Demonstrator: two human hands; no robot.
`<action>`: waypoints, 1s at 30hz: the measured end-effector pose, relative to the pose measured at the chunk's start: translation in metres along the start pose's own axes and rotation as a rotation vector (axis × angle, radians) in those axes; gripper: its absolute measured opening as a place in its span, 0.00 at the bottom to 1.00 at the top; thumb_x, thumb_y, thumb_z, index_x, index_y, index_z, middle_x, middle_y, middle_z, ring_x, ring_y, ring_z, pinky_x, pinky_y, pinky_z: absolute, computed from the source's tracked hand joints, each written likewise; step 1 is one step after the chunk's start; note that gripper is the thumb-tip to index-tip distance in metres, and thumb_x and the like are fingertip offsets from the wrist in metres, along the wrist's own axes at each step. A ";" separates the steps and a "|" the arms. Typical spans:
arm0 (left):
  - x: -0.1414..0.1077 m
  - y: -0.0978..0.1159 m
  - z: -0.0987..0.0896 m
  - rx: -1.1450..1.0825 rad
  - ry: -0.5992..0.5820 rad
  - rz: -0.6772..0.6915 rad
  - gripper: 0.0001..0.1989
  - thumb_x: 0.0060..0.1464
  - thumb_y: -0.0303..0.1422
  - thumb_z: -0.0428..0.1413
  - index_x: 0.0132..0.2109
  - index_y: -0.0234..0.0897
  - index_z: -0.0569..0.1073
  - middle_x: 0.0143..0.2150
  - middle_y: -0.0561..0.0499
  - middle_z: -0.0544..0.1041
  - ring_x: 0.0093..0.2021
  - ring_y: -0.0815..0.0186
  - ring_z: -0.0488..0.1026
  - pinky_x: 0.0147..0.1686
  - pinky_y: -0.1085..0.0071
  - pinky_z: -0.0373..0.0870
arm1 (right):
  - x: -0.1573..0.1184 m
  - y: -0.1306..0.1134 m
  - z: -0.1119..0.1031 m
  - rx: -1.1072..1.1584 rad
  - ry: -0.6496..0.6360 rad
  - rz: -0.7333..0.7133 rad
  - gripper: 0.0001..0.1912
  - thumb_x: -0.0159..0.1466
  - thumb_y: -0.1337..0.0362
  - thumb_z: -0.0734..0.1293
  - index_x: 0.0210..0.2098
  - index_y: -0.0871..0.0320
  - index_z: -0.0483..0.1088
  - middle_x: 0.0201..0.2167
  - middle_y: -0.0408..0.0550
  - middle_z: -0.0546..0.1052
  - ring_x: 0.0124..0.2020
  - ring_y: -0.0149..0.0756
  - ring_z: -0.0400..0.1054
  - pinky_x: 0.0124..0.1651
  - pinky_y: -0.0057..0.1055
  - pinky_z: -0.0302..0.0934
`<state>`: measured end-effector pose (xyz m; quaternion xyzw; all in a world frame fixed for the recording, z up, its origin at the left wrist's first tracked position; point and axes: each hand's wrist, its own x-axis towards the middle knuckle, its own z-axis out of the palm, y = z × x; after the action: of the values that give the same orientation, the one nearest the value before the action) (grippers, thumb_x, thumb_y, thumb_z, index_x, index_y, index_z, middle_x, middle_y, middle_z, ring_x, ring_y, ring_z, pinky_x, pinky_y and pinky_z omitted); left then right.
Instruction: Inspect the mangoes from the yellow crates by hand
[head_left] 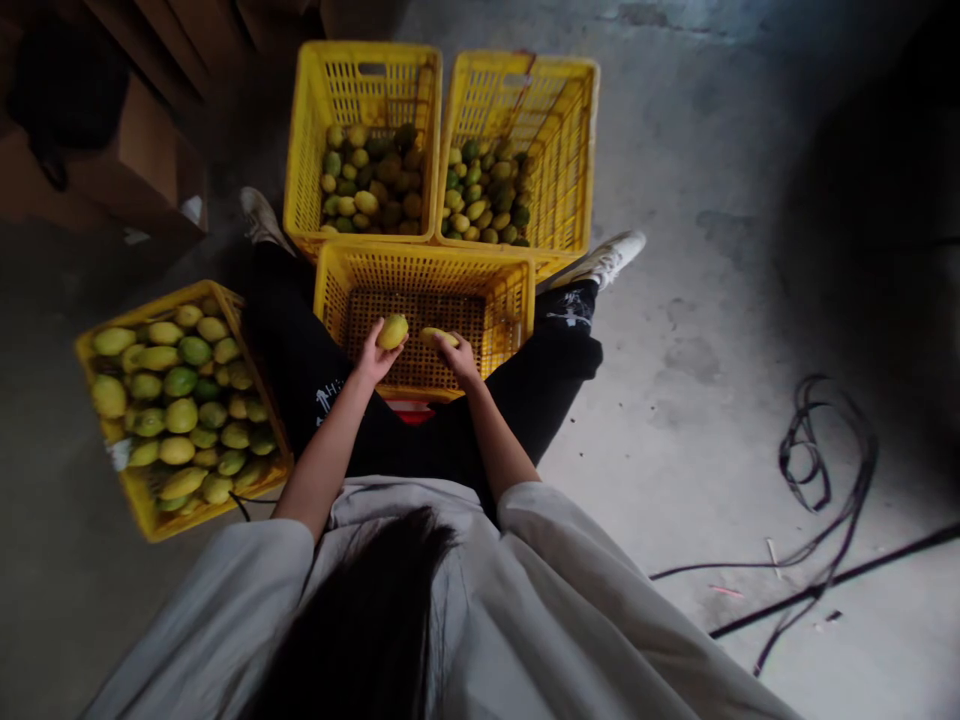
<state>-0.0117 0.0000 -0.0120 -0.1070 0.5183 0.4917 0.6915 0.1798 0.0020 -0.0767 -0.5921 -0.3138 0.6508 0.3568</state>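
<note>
My left hand (377,356) is closed around a yellow lemon (392,332), which rests in the fingers and shows most of its surface. In my right hand (460,358) is another yellow lemon (435,337), partly covered by the fingers. Both hands are above the front yellow crate (425,262), between my knees; its slatted floor shows below them. To the left, a tilted yellow crate (142,512) is filled with green and yellow lemons (181,416).
Two more yellow crates stand beyond, the left one (297,150) and the right one (589,150), each with lemons at the bottom. Cardboard boxes (146,140) sit at the far left. A black cable (847,540) lies coiled on the concrete floor at right.
</note>
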 end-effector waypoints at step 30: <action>0.002 -0.008 0.004 0.064 0.047 -0.053 0.13 0.70 0.37 0.60 0.58 0.41 0.80 0.39 0.48 0.83 0.35 0.64 0.82 0.32 0.74 0.74 | 0.003 -0.013 -0.004 0.436 -0.078 0.181 0.21 0.63 0.44 0.75 0.46 0.49 0.71 0.38 0.45 0.80 0.40 0.43 0.78 0.37 0.35 0.73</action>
<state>-0.0032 0.0000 -0.0148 -0.1100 0.5469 0.4537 0.6949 0.1849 0.0113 -0.0679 -0.5013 -0.1251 0.7549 0.4040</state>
